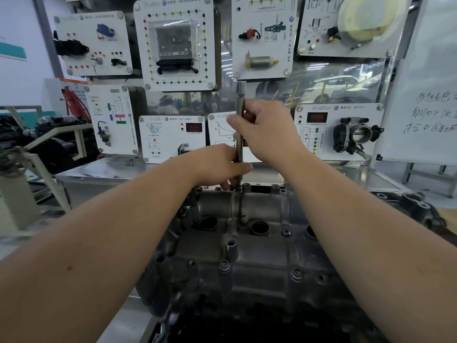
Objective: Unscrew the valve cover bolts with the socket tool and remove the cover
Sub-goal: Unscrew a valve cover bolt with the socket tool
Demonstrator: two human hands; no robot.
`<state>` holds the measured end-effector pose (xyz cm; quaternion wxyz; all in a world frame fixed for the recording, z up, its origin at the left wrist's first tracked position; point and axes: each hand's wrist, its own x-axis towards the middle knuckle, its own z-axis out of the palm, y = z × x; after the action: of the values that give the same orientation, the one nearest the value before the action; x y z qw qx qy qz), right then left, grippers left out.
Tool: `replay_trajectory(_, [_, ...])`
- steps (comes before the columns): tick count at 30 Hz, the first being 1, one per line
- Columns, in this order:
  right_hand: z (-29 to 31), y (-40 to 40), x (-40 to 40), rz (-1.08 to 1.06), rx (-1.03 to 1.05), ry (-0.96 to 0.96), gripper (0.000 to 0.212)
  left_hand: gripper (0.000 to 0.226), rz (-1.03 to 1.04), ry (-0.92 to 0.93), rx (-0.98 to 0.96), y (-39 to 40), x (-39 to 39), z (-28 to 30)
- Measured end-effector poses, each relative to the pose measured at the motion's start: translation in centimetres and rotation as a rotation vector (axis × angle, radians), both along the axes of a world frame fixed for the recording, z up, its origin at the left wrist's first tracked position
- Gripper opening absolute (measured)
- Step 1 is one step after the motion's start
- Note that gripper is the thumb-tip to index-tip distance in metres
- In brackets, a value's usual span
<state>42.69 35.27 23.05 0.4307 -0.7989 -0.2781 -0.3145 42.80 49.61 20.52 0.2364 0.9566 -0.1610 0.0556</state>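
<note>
The grey metal valve cover (259, 256) lies in front of me on the bench, with round plug holes and several bolts (224, 266) along its edges. A long chrome socket tool (239, 100) stands upright with its lower end on a bolt at the cover's far edge (238, 188). My right hand (269, 129) grips the upper part of the shaft. My left hand (220, 164) is closed round the lower part, just above the cover.
A display wall of white training panels with car parts stands right behind the bench, among them a throttle body (356, 136). A whiteboard (425, 95) with handwriting is at the right. Metal frames and machinery (37, 149) stand at the left.
</note>
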Motion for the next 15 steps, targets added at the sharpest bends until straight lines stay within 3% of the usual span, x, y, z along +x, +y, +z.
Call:
replay_trajectory(5, [-0.05, 0.14, -0.31, 0.072, -0.056, 0.016, 0.013, 0.023, -0.005, 0.032, -0.043, 0.06, -0.08, 0.02])
replay_trajectory(10, [-0.4, 0.32, -0.11, 0.02, -0.04, -0.007, 0.025, 0.031, -0.005, -0.013, 0.045, 0.14, 0.02, -0.09])
replay_trajectory(15, [-0.28, 0.09, 0.26, -0.069, -0.025, -0.061, 0.022, 0.026, 0.011, -0.011, 0.009, -0.1, 0.14, -0.04])
